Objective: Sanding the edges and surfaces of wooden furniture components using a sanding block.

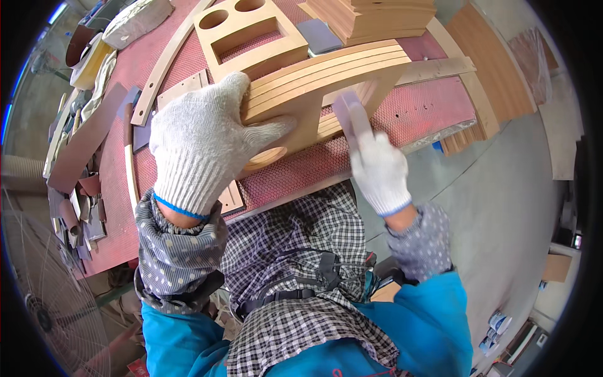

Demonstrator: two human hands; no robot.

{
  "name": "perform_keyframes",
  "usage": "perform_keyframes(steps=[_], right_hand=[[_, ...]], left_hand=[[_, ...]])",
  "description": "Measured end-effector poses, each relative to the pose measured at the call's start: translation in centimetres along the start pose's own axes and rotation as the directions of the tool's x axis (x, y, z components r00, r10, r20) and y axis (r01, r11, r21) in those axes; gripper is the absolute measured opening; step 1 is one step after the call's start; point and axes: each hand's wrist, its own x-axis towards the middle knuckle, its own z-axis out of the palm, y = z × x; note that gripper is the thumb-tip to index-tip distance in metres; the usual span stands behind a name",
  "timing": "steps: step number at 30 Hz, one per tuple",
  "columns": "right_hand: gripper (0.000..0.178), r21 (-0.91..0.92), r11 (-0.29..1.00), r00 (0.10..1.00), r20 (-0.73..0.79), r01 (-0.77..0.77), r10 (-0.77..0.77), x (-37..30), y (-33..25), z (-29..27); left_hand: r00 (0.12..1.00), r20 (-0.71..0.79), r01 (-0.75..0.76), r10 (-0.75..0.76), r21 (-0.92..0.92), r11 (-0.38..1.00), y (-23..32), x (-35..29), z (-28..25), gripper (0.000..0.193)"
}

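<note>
A light wooden workpiece (333,68), with a curved layered edge and cutouts, stands tilted at the near side of the table. My left hand (204,135), in a white knitted glove, is closed on its left end, thumb along the near face and fingers over the top. My right hand (380,164), gloved too, pinches a purplish-grey strip that looks like sandpaper (349,113). That strip lies against the edge of the rectangular cutout and is slightly blurred.
The red mesh-covered table (433,113) carries a wooden panel with round and rectangular holes (292,47), stacked wooden pieces (383,19) and a grey pad (319,36). Sanding sheets and scraps (88,144) crowd the left edge. A fan (47,314) stands at lower left.
</note>
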Motion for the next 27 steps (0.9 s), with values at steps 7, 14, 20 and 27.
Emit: perform_keyframes(steps=[7,14,20,27], right_hand=[[0.054,0.230,0.972,0.979,-0.203,0.045,0.002,3.9,-1.0,1.9],[0.056,0.226,0.974,0.985,-0.157,-0.030,0.067,4.6,-1.5,3.6],[0.058,0.276,0.961,0.976,-0.217,0.031,0.030,3.8,-1.3,4.4],[0.058,0.285,0.959,0.977,-0.207,0.015,0.046,4.6,-0.8,4.0]], left_hand=[[0.999,-0.035,0.026,-0.027,-0.041,0.999,0.1,0.1,0.0,0.050],[0.998,-0.012,0.053,-0.054,-0.020,0.998,-0.6,1.1,0.2,0.054],[0.981,-0.132,-0.133,0.144,0.089,0.987,-2.1,2.1,0.5,0.053],[0.987,-0.113,-0.108,0.114,0.065,0.992,-1.9,3.0,0.6,0.057]])
